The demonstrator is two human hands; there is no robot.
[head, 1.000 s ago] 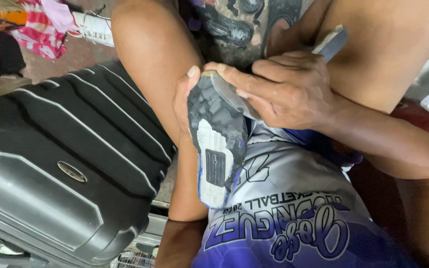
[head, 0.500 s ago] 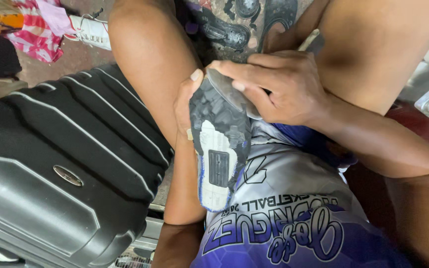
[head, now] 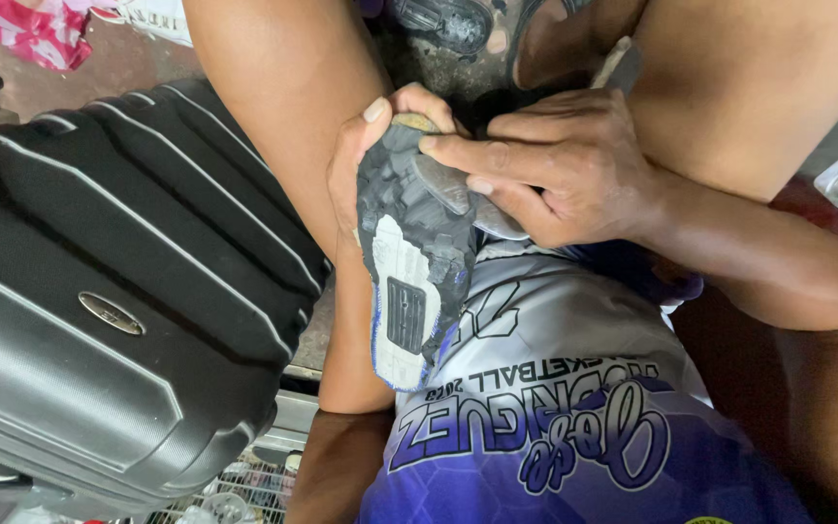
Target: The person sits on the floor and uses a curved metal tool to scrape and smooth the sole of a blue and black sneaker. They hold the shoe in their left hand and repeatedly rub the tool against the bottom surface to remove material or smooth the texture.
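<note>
We grip shoe (head: 409,281) sole-up on lap, left hand (head: 361,165) clamped round toe. Right hand (head: 564,170) closed on knife (head: 467,199), blade now deeper under tread than before. Suitcase (head: 99,291) beside.

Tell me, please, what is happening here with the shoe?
A seated person holds a shoe sole-up on the lap. The left hand grips its toe end, while the right hand presses a flat metal tool against the dark tread. A grey hard-shell suitcase lies beside the left leg.
</note>
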